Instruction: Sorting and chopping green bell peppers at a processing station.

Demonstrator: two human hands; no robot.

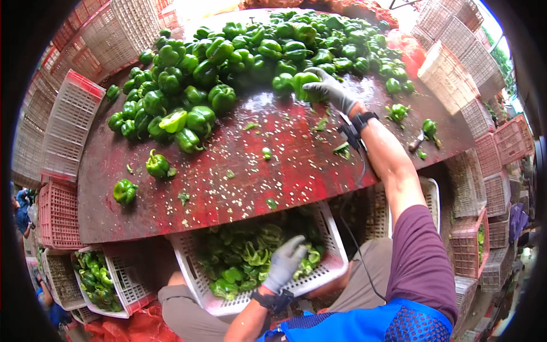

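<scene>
My right hand (332, 91), in a grey glove, reaches across the table to the near edge of a large heap of green bell peppers (273, 48). Its fingers are closed around one green bell pepper (306, 86). Low in front of me, my left hand (285, 264), also gloved in grey, hovers over a white plastic crate (336, 242). The left fingers are stretched out and hold nothing that I can see. Cut pepper pieces (249, 255) fill much of that crate, which rests by my knees. A dark band with a device sits on each wrist.
The red-brown table (250, 194) is strewn with seeds and scraps. A small knife (416, 141) lies at its right beside a pepper core (429, 127). Another crate of peppers (94, 276) stands lower left. Stacked crates (74, 125) flank both sides. A cable (360, 251) hangs near my right arm.
</scene>
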